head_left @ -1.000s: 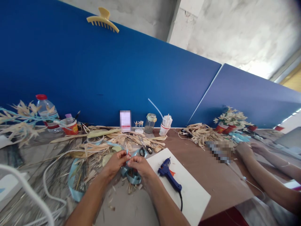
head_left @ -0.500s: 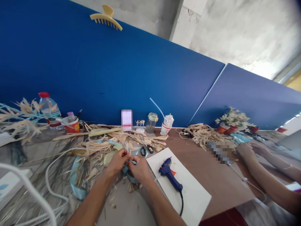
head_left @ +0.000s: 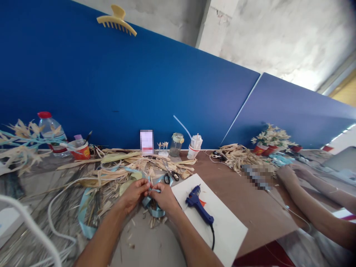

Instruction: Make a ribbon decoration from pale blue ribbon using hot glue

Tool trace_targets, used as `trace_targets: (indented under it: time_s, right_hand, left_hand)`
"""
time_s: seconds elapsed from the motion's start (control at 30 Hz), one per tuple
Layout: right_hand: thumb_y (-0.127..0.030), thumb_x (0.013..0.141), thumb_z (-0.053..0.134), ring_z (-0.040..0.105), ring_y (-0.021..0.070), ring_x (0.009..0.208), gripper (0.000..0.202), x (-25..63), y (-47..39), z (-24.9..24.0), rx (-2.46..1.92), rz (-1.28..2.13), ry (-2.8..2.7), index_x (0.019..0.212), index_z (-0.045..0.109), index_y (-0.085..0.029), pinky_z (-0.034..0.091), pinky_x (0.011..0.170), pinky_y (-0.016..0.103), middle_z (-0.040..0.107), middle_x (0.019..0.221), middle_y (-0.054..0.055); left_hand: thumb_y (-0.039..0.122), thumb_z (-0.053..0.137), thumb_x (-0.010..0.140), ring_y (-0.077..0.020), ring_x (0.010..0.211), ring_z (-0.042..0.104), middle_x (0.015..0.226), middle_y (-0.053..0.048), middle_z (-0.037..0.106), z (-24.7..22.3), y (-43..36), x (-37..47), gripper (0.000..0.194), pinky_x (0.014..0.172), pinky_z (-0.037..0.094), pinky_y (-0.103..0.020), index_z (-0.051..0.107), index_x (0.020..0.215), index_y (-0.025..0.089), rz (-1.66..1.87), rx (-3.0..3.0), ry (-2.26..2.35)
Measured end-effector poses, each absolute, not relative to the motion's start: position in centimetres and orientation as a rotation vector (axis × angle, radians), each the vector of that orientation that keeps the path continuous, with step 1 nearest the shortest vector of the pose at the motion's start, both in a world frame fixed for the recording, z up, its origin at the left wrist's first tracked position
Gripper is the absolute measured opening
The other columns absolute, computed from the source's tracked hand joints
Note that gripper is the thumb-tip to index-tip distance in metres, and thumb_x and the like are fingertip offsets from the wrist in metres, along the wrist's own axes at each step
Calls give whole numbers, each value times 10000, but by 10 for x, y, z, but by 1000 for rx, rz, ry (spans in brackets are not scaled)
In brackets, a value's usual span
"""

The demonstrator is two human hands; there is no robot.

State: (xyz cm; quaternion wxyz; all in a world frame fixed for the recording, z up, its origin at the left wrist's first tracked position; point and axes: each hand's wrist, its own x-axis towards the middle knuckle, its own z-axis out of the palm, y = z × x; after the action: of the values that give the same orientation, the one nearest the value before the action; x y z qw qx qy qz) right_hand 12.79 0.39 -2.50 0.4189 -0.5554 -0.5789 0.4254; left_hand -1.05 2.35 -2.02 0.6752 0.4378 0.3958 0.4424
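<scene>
My left hand [head_left: 137, 192] is closed in a pinch at the middle of the table, on a light-blue ribbon and what looks like a thin stem with a pale husk piece at its tip. Close beside it, my right hand [head_left: 164, 197] pinches the ribbon between thumb and fingers. Coils of the light-blue ribbon [head_left: 156, 212] hang just below both hands, over husk scraps. Another ribbon loop [head_left: 82, 217] lies left of my left forearm. Just behind the hands are black-handled scissors [head_left: 167, 178]. The fingers partly hide the join of ribbon and stem.
A blue glue gun [head_left: 200, 205] rests on a white board [head_left: 226, 233] at the right. Dried corn husks [head_left: 130, 160] and thin wires spread behind and left. A phone [head_left: 147, 142], a jar [head_left: 176, 145] and cups stand along the blue partition. Another person's arms [head_left: 303, 196] reach in at the right.
The view has shifted slightly, so most things appear further left. Both hands stay pinched together, and more of the ribbon coils shows below them.
</scene>
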Motion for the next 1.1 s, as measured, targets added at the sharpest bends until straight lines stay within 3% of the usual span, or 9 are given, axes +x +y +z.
trace_targets:
  time_s: [0.13,0.23,0.33,0.47,0.67,0.83,1.1]
  right_hand:
    - [-279,638,658,406,88,496,157,131,5,-20,-1290,1281,-1273,562,569,-175,303,506,214,478,495,-59]
    - [-341,639,648,288,65,417,246,134,5,-14,-1240,1480,-1100,520,507,-180,225,450,214,350,413,-88]
    - [-343,636,656,258,56,398,261,137,7,-12,-1227,1492,-1116,518,487,-183,208,434,211,321,403,-98]
    - [-274,669,628,311,65,417,201,139,8,-13,-1277,1346,-1266,531,525,-171,254,450,210,398,426,-80]
    - [-170,706,594,491,119,595,124,145,7,-10,-1306,1003,-1578,585,616,-186,352,593,227,571,570,-35]
    - [-198,760,602,516,131,599,130,147,8,-11,-1318,740,-1752,645,663,-194,358,612,232,592,571,-23]
    - [-156,786,582,587,145,740,126,142,9,-15,-1301,683,-1764,764,703,-184,406,705,227,670,754,23]
  left_hand:
    - [461,712,651,-62,424,321,482,65,441,-21,24,-11,338,450,227,-206,559,661,160,975,1118,927]
    - [498,708,637,-46,409,288,499,73,442,-12,21,-10,375,443,190,-203,542,668,163,940,1174,923]
    - [511,713,613,-48,414,298,510,73,441,-4,18,-10,392,445,193,-209,536,658,165,899,1214,927]
    - [524,714,601,-55,421,307,521,71,447,-3,17,-11,400,451,215,-213,558,685,165,884,1234,930]
    - [546,717,599,-41,399,261,487,85,415,-8,19,-14,424,441,169,-216,564,686,161,824,1240,874]
    - [533,730,594,-38,403,249,493,81,413,-6,19,-13,420,449,140,-226,570,679,154,815,1210,874]
    - [487,736,605,-53,420,253,436,97,382,-17,26,-18,382,459,161,-219,533,633,165,873,1191,978]
